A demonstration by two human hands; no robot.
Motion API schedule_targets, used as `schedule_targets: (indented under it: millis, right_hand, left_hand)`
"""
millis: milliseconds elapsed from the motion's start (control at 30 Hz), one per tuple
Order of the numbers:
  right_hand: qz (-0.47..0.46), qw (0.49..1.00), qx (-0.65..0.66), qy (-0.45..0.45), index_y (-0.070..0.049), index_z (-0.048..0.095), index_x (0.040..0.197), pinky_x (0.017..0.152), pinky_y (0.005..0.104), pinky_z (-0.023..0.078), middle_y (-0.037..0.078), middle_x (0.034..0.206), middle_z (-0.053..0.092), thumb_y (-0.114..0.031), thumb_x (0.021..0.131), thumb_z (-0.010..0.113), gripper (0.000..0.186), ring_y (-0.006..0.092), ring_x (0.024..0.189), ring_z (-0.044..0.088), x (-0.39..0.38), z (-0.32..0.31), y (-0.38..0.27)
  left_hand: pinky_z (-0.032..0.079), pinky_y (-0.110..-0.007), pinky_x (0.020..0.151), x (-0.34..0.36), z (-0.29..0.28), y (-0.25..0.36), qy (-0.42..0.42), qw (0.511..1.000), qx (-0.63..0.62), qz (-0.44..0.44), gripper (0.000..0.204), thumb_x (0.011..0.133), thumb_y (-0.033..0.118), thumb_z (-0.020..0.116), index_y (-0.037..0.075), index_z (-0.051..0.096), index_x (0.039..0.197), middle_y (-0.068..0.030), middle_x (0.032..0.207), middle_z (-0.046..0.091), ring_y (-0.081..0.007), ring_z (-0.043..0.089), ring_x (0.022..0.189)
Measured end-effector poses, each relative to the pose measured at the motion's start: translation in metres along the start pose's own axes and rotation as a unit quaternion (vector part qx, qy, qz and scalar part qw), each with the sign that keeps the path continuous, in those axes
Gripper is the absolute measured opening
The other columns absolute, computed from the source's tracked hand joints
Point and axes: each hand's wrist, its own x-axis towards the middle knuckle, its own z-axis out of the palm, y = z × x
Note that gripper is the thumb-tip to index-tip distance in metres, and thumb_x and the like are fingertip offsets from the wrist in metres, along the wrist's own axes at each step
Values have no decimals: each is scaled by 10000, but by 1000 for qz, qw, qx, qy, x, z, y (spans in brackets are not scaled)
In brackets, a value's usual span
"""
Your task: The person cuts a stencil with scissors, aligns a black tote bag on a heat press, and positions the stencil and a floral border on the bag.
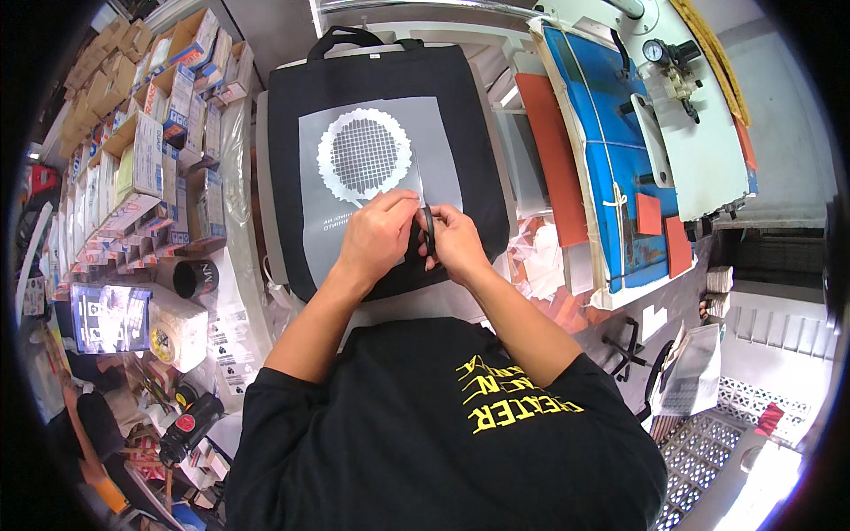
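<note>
A black tote bag (285, 115) lies flat before me, its handles at the far end. On it rests a grey translucent transfer sheet (434, 133) with a white round, grid-patterned print (366, 155) and small lettering below. My right hand (456, 241) grips a pair of scissors (430, 228) by the dark handles, the slim blades pointing away from me over the sheet beside the print. My left hand (379, 234) is closed over the sheet's lower part, its fingertips pinched next to the scissors. What those fingertips hold, if anything, is hidden.
Left of the bag stand cardboard boxes (142, 159) packed with flat items, with a tablet-like screen (111, 319) and a black bottle (190, 429) nearer. To the right are a blue padded panel (611, 186), a red-brown sheet (549, 159) and a machine with a pressure gauge (655, 50).
</note>
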Motion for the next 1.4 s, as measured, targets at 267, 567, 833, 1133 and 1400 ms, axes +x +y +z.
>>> schedule_targets:
  millis: [267, 567, 833, 1133, 1400]
  right_hand:
    - [3, 1000, -19, -11, 37, 594, 1230, 406, 264, 473, 62, 815, 597, -162, 996, 590, 307, 128, 610, 604, 14, -4, -10]
    - [1, 1000, -13, -21, 44, 585, 1250, 405, 260, 450, 56, 808, 603, -219, 992, 639, 372, 117, 606, 592, 17, -5, -12]
    - [-27, 999, -27, -3, 35, 584, 1259, 442, 253, 471, 48, 798, 612, -265, 972, 691, 428, 108, 624, 601, 55, 1, -31]
    - [-5, 999, 5, -31, -43, 570, 1186, 464, 268, 504, 40, 807, 623, -334, 963, 701, 389, 119, 629, 624, 28, -50, -6]
    - [92, 987, 2, -130, -44, 573, 1151, 494, 287, 554, 33, 825, 609, -330, 983, 678, 348, 120, 641, 629, -35, -53, 16]
  left_hand:
    - [582, -395, 742, -2, -11, 13, 19, 1000, -15, -1, 95, 842, -15, 640, 9, 680, 925, -114, 1020, 721, -310, 700, 881]
    - [588, -392, 771, -8, -15, 13, 12, 1000, -8, 19, 116, 850, -29, 660, -1, 702, 954, -131, 1030, 726, -331, 717, 908]
    - [460, -518, 1014, -19, -43, 17, -131, 991, 35, -21, 299, 852, 172, 740, 2, 687, 1092, -158, 1144, 685, -373, 631, 1114]
    - [239, -642, 1168, 15, -11, -79, -46, 939, 303, -157, 555, 876, 406, 729, 32, 620, 1270, -179, 1445, 492, -411, 419, 1373]
    - [225, -592, 1216, 10, -58, -123, -140, 973, 183, 18, 531, 823, 344, 780, 35, 611, 1220, -132, 1432, 516, -385, 394, 1427]
